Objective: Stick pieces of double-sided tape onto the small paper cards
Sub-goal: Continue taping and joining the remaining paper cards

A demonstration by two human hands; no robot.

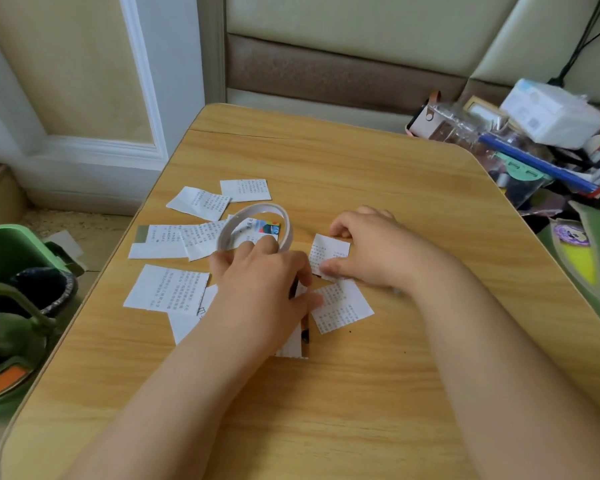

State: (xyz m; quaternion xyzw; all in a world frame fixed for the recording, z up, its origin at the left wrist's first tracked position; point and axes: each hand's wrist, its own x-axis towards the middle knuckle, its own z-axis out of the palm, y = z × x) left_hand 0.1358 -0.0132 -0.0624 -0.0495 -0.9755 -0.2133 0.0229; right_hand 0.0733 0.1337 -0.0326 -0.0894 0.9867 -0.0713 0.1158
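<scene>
Cards (174, 289) lay scattered toward the table's (361, 393) left edge. Left hand (260, 289) gripped the tape roll (255, 230); right hand (368, 251) pinched one card (328, 251). Green bin (4, 251) stood beside the left edge.

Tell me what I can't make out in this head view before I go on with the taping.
- Tape end: hidden under the left hand, which holds the tape roll.
- Card under the right hand: near edge covered by fingers; whether tape is on it is unseen.
- Card print: too small to read.
</scene>
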